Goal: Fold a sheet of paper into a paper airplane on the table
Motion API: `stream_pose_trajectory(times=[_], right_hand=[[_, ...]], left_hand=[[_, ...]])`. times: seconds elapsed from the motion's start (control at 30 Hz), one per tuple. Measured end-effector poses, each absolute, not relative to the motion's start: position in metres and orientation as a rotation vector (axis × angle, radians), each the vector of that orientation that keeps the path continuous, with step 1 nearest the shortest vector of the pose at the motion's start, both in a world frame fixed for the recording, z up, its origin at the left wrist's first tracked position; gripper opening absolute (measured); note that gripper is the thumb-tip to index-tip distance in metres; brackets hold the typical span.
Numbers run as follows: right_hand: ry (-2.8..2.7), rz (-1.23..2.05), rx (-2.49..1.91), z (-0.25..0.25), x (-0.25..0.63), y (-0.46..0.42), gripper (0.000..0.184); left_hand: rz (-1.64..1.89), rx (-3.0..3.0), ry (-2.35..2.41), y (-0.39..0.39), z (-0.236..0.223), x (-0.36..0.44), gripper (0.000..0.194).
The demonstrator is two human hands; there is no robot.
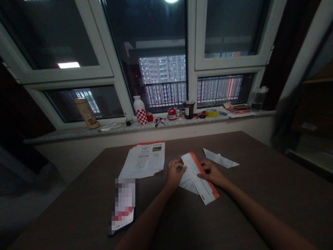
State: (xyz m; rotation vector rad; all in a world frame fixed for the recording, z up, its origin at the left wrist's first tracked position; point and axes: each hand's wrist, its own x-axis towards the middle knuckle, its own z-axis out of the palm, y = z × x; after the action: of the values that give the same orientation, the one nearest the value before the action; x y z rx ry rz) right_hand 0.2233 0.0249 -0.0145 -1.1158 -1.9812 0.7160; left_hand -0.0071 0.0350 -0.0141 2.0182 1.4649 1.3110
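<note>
Forearms [153, 211] reach toward a partly folded white-and-orange paper strip [200, 178]. Right hand [212, 173] clamps its edge; left hand [176, 171] curls opposite, fingertip grip undetermined. Beyond right fingers, one folded white paper piece [220, 159] appears finished; beyond left fingers, white printed sheets [145, 161] lie unfolded.

Bare forearms [255, 208] converge over the table [273, 173]; left hand [174, 174] and right hand [213, 174] curl their fingers short of its far edge.

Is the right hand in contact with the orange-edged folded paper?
Touching. In the head view, the right hand lays its thumb over the orange-edged folded paper.
</note>
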Motion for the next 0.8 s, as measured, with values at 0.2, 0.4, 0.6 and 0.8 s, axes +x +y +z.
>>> stream_pose_trajectory(times=[0.2, 0.4, 0.6, 0.8], right_hand=[[-1.908, 0.679, -1.123, -0.01, 0.221, 0.025, 0.027], [-1.753, 0.602, -1.195, -0.01, 0.225, 0.026, 0.031], [-1.752, 0.34, -1.275, -0.013, 0.237, 0.031, 0.032], [-1.872, 0.059, -1.275, 0.006, 0.243, 0.017, 0.03]], left_hand=[[1.333, 2.026, 1.443, 0.035, -0.013, -0.008, 0.008], [1.351, 2.04, 1.452, 0.034, -0.012, -0.008, 0.015], [1.369, 2.052, 1.441, 0.032, -0.01, -0.007, 0.015], [1.36, 2.031, 1.459, 0.029, -0.006, -0.007, 0.019]])
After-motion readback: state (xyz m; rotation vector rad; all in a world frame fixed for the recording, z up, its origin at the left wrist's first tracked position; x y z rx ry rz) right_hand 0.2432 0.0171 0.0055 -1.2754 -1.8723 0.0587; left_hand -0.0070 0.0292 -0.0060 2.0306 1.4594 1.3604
